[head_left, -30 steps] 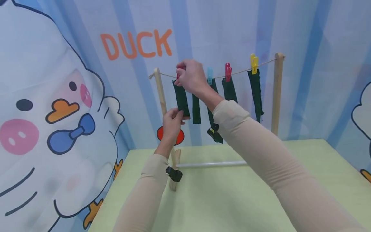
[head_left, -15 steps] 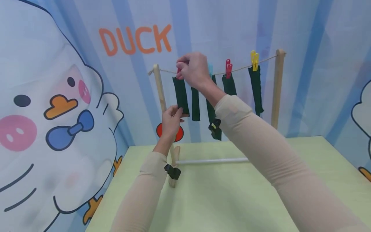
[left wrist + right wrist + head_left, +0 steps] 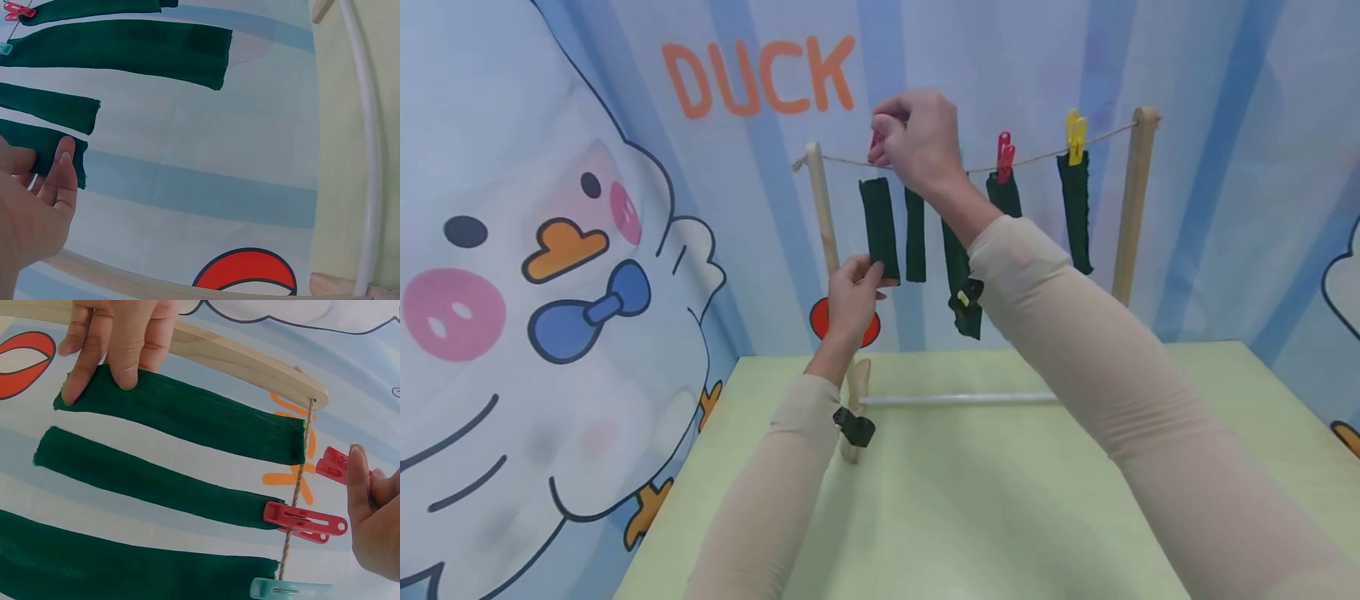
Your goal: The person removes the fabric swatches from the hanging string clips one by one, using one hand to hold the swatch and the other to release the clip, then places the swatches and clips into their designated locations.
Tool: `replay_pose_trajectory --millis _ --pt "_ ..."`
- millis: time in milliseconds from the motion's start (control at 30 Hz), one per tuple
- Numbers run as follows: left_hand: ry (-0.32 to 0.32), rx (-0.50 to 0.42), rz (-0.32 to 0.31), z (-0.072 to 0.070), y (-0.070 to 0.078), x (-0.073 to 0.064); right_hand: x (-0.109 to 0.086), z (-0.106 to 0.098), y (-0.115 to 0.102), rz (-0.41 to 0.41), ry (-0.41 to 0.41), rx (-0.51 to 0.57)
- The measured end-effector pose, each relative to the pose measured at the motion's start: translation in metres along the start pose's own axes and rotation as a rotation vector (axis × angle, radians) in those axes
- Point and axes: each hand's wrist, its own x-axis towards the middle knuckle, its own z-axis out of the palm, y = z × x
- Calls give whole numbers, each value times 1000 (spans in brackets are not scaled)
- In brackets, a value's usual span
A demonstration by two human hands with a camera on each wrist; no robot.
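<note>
My left hand (image 3: 852, 302) pinches the lower end of a dark green cloth strip (image 3: 194, 419), thumb on one side and fingers on the other. The strip's upper end lies right at the twine (image 3: 298, 472), with no clothespin on it. Just above the twine, my right hand (image 3: 927, 142) pinches a red clothespin (image 3: 332, 465), which is apart from both strip and line. The neighbouring narrow green strip (image 3: 150, 478) hangs from another red clothespin (image 3: 303, 519). Beside that, a wider green strip (image 3: 125, 47) hangs from a light blue clothespin (image 3: 290, 589).
More green strips hang farther right, under a red clothespin (image 3: 1004, 158) and a yellow clothespin (image 3: 1076, 137). Wooden posts (image 3: 1135, 208) hold the twine, and a white rod (image 3: 958, 400) runs low between their feet on the pale green table (image 3: 970, 517). A duck-printed curtain (image 3: 760, 208) stands behind.
The red clothespin in my right hand has come up off the strip's top and the line. My left hand keeps its pinch on the strip's lower end. The head view has tilted slightly down.
</note>
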Motion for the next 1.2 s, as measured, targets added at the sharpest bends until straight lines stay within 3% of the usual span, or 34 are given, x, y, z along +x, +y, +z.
replay_pose_trajectory --millis 300,533,867,1200 --pt "-16 -18 10 1 -2 -11 -16 -6 5 -31 -34 -19" --pt "-2 -39 -24 -1 -11 -28 -46 -9 25 -82 -91 -18" --pt "-4 -46 -80 -5 -24 -43 -83 -15 47 -60 -121 20" --pt "-1 -46 -124 -6 -40 -57 -125 -34 75 -38 -108 -131"
